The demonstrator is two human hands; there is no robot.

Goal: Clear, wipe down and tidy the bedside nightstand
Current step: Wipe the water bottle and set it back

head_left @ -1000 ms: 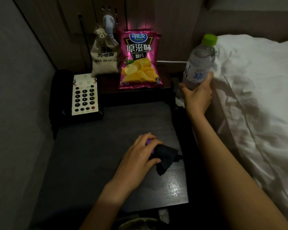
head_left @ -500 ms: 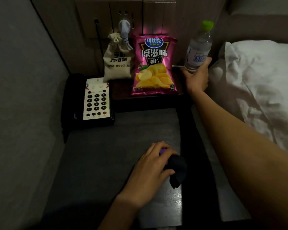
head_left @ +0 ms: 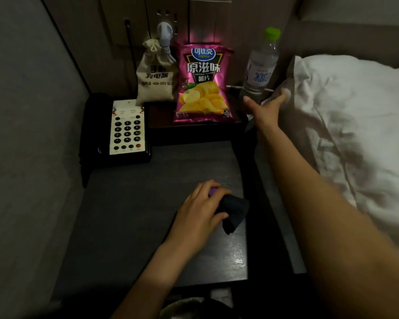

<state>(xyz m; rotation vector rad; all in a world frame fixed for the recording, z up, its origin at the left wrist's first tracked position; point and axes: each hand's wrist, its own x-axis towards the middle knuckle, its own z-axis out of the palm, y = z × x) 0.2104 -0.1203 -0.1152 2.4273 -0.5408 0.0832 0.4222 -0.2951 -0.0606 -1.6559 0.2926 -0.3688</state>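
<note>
Dark folded cloth (head_left: 234,209): partly covered by the left hand (head_left: 199,209); a purple bit showed between its fingers, its nature unclear.
Clear plastic water bottle with green cap (head_left: 262,65): base hidden behind the right hand (head_left: 266,109).
Right hand fingertips: blurred beside the bottle, contact unclear.
Bottle label: too blurred to read.

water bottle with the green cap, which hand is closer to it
Right. The right hand is open just in front of the water bottle; the left hand holds a dark cloth on the nightstand's lower surface.
</note>
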